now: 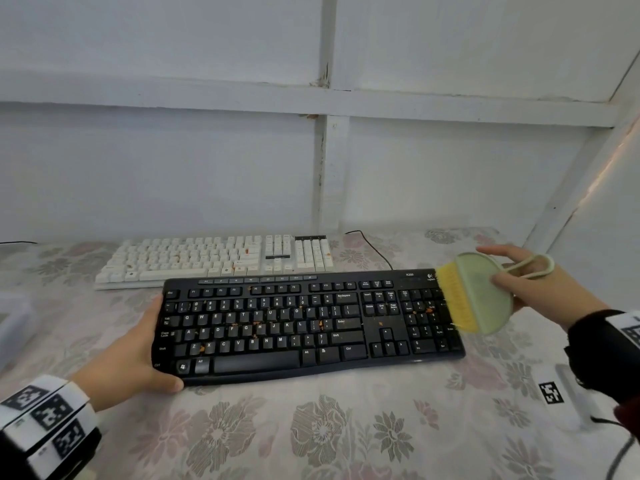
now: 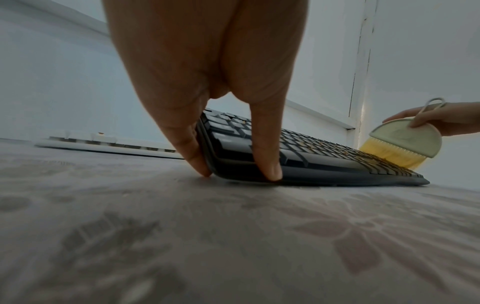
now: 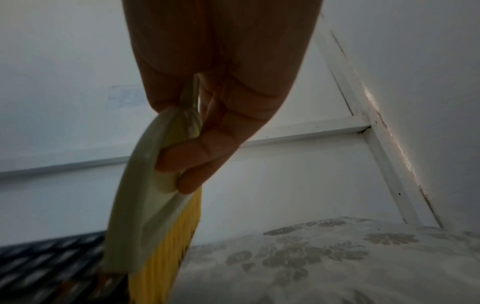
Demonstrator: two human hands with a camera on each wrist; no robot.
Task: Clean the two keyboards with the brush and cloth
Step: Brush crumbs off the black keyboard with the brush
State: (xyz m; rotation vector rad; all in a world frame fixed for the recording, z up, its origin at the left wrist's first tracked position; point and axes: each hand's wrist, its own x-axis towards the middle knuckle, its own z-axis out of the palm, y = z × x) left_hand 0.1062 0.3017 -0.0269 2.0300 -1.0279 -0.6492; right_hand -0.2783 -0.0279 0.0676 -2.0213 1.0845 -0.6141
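Flowered tablecloth (image 1: 346, 431) covers the table. Nearest, the left hand (image 1: 131, 358) clasps the left end of the black keyboard (image 1: 304, 327), thumb in front. At its right end the right hand (image 1: 540, 285) pinches the brush (image 1: 481, 296), bristles on the number keys. Behind lies the white keyboard (image 1: 207, 258).

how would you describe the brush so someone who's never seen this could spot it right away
On the floral tablecloth lie two keyboards, a white keyboard at the back and a black keyboard in front. At the black one's right end, the right hand holds the brush: a pale green half-round body with a loop, the only thing with yellow bristles.
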